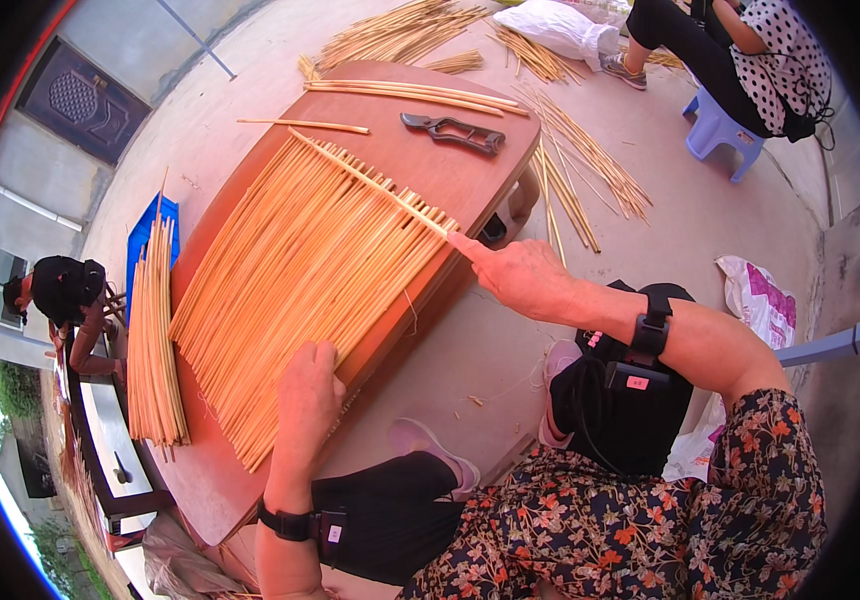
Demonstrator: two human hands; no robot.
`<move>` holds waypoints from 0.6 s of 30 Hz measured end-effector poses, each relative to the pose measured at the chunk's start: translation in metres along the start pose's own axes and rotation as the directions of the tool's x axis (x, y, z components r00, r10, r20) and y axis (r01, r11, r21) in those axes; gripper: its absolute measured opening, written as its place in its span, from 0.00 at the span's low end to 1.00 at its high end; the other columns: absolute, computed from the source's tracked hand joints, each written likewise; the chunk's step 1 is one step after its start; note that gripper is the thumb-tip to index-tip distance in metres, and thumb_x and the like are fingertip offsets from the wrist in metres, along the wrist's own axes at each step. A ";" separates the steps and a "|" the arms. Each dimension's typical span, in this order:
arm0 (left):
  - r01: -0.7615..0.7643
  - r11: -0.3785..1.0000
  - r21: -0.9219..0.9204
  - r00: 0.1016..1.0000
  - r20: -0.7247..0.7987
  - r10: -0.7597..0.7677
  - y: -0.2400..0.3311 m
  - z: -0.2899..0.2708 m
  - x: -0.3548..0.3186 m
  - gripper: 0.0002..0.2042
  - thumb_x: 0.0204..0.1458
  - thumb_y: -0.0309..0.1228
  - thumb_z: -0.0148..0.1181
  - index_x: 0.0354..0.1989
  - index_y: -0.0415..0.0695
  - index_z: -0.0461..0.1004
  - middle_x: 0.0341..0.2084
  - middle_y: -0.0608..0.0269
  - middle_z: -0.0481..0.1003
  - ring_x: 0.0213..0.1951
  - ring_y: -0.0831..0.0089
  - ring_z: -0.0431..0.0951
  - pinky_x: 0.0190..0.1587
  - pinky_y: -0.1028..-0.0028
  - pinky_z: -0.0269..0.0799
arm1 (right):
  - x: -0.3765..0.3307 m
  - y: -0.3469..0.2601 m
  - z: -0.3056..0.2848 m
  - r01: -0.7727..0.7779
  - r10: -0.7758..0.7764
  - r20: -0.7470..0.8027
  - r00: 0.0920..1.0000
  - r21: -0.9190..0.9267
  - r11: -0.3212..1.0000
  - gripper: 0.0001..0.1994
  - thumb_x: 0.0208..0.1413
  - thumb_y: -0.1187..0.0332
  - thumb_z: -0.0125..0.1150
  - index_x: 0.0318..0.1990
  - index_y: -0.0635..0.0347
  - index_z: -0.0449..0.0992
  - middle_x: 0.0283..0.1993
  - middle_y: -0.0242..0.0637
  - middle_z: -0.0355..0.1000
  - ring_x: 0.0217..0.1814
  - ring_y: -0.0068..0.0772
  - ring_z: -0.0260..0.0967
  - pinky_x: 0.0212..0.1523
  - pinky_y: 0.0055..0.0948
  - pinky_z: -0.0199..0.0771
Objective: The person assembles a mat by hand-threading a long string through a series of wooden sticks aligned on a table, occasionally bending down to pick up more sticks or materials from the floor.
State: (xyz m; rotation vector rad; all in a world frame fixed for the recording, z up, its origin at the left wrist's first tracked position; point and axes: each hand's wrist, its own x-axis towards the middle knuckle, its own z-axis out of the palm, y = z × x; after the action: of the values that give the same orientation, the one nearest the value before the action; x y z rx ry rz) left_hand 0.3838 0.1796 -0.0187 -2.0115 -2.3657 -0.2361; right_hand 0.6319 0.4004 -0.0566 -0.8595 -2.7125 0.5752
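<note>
A mat of thin tan sticks (295, 270), laid side by side, covers much of the brown table (420, 95). Across the sticks' far ends runs a lighter flat strip (365, 178). My right hand (520, 278) grips the near right end of this strip, its index finger stretched along it. At the mat's near edge is my left hand (308, 400), its fingers curled against the outermost sticks; what they pinch is hidden. Beyond the strip lie a pair of dark-handled pruning shears (453, 132), a single stick (305, 125) and a few long sticks (410, 95).
A bundle of sticks (155, 340) rests at the table's left end, by a blue container (153, 235). More sticks (390, 35) lie on the floor. One person (70, 295) bends at the left; another sits on a blue stool (725, 130). A printed sack (758, 300) stands right.
</note>
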 end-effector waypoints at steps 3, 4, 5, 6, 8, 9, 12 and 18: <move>-0.001 1.000 0.000 1.000 0.000 0.001 0.000 0.000 0.000 0.08 0.43 0.18 0.54 0.33 0.39 0.66 0.29 0.48 0.68 0.35 0.48 0.72 0.36 0.54 0.69 | -0.001 0.001 0.001 0.011 -0.011 -0.002 1.000 -0.016 1.000 0.31 0.58 0.68 0.54 0.71 0.48 0.57 0.19 0.44 0.70 0.20 0.51 0.69 0.26 0.47 0.70; -0.001 1.000 -0.001 1.000 0.000 0.001 0.000 0.000 0.000 0.08 0.43 0.18 0.54 0.33 0.39 0.66 0.29 0.49 0.68 0.35 0.48 0.72 0.36 0.54 0.69 | -0.001 0.000 -0.001 0.010 -0.010 -0.002 1.000 -0.016 1.000 0.31 0.58 0.68 0.54 0.71 0.48 0.57 0.19 0.44 0.70 0.20 0.51 0.69 0.26 0.47 0.70; -0.001 1.000 -0.001 1.000 0.000 0.001 0.000 0.000 0.000 0.08 0.43 0.18 0.54 0.33 0.39 0.66 0.29 0.49 0.68 0.35 0.48 0.72 0.36 0.54 0.69 | -0.001 -0.001 -0.002 0.002 -0.002 0.017 1.000 -0.022 1.000 0.31 0.58 0.68 0.54 0.71 0.47 0.57 0.19 0.45 0.71 0.20 0.51 0.70 0.26 0.47 0.70; 0.000 1.000 -0.001 1.000 0.004 0.000 0.000 0.000 0.000 0.08 0.43 0.18 0.54 0.33 0.39 0.66 0.29 0.48 0.68 0.35 0.48 0.72 0.36 0.54 0.69 | -0.001 -0.002 -0.004 -0.005 0.006 0.035 0.999 -0.028 1.000 0.31 0.58 0.68 0.53 0.71 0.47 0.58 0.20 0.45 0.71 0.21 0.51 0.70 0.26 0.47 0.70; 0.001 1.000 0.000 1.000 0.009 -0.001 0.001 0.000 0.001 0.08 0.43 0.18 0.54 0.33 0.39 0.66 0.29 0.48 0.68 0.35 0.48 0.72 0.36 0.54 0.69 | 0.000 -0.002 -0.005 -0.014 0.016 0.052 0.999 -0.032 0.999 0.31 0.58 0.68 0.53 0.71 0.47 0.58 0.20 0.45 0.71 0.21 0.51 0.70 0.26 0.47 0.70; 0.004 1.000 0.000 1.000 0.009 -0.004 0.001 0.000 0.001 0.08 0.43 0.18 0.54 0.33 0.39 0.66 0.30 0.48 0.68 0.35 0.48 0.72 0.36 0.54 0.69 | 0.000 -0.002 -0.007 -0.022 0.025 0.069 0.997 -0.037 0.999 0.31 0.58 0.68 0.53 0.71 0.46 0.58 0.20 0.46 0.71 0.21 0.52 0.71 0.26 0.48 0.70; 0.002 1.000 0.001 1.000 0.008 -0.002 0.001 0.000 0.002 0.08 0.44 0.18 0.54 0.33 0.39 0.66 0.30 0.48 0.69 0.35 0.48 0.72 0.36 0.54 0.69 | 0.000 -0.004 -0.012 -0.014 0.020 0.099 0.995 -0.060 0.998 0.30 0.58 0.68 0.52 0.71 0.46 0.58 0.19 0.46 0.71 0.21 0.52 0.71 0.25 0.47 0.70; 0.002 1.000 -0.012 1.000 -0.001 -0.002 0.003 0.002 0.004 0.08 0.44 0.18 0.54 0.33 0.40 0.67 0.30 0.49 0.69 0.36 0.48 0.72 0.36 0.55 0.69 | 0.002 -0.004 -0.019 0.007 0.002 0.090 0.996 -0.102 0.995 0.31 0.53 0.70 0.54 0.68 0.56 0.62 0.21 0.42 0.73 0.21 0.46 0.71 0.21 0.43 0.66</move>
State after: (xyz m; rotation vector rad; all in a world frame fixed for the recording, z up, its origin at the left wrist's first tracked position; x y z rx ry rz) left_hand 0.3861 0.1840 -0.0200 -2.0139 -2.3716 -0.2515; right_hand 0.6345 0.4047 -0.0381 -0.8748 -2.8460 0.4897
